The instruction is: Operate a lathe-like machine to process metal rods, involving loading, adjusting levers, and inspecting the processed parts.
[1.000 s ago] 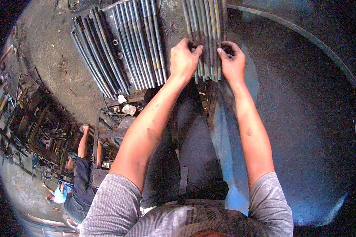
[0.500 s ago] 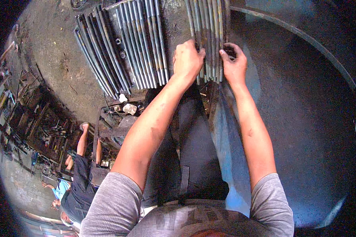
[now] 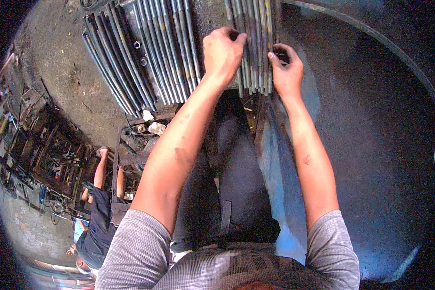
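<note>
A row of long dark metal rods [image 3: 256,58] lies side by side, running away from me between my two hands. My left hand [image 3: 222,55] is curled over the row's left edge, thumb and forefinger bent around the outer rod; its other fingers are hidden. On the opposite edge my right hand [image 3: 288,70] is bent into a C, thumb tip against the outermost rod and a dark gap in its curl. The near rod ends reach past both hands, slightly uneven. Left of these lie a second group of rods [image 3: 166,53] and a darker third group [image 3: 118,63].
Two metal nuts [image 3: 140,53] sit between the left groups. A large dark metal plate [image 3: 367,130] with a curved rim fills the right side. Whitish lumps [image 3: 155,128] rest near a rusty frame. Another person [image 3: 99,217] is at the lower left, near piled scrap [image 3: 58,150].
My left hand has slid a little away from me and leftward along its rod edge. My right hand has kept its place against the rods. The whole view has shifted slightly.
</note>
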Available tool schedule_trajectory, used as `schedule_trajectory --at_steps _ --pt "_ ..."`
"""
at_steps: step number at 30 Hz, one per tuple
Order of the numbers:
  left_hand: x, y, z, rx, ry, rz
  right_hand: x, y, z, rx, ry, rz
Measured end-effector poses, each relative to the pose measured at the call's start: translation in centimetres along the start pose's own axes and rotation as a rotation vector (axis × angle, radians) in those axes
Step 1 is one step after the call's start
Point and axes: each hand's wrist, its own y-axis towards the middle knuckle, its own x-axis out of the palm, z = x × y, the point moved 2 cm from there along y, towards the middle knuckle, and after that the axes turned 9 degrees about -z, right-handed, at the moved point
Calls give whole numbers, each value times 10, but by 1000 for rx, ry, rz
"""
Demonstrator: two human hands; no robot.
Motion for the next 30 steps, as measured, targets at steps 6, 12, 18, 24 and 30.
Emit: schedule_trajectory --at_steps 6,12,18,24,30 --pt "1 3 3 20 85 -19 5 -1 11 -77 -30 56" --pt "4 5 1 16 132 -22 5 1 15 -101 -1 67" --pt "11 -9 9 -42 41 29 6 -1 14 -101 -31 83" --pt "13 2 7 -63 125 -19 11 -2 15 -130 -88 124" --pt "28 -11 25 -101 202 51 11 -4 16 -131 -44 160"
